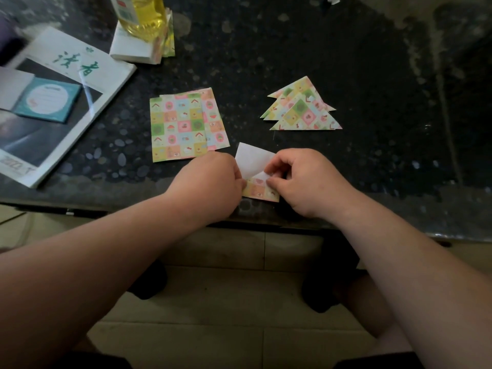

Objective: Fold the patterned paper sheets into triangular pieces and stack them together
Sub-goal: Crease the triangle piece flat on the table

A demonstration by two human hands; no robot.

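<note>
Fingers of the right hand pinch the lifted corner of the half-folded sheet, bringing the patterned side over the white back. The left hand grips its left edge, probably to steady it on the counter while the crease is aligned. The sheet lies at the near counter edge. The flat sheets wait just left. The finished triangles are stacked on the right, apart from the undone ones.

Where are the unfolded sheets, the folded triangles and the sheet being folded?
unfolded sheets (178,126): head view, middle of top sheet.
folded triangles (306,117): head view, face of front triangle.
sheet being folded (253,159): head view, its white back.
</note>
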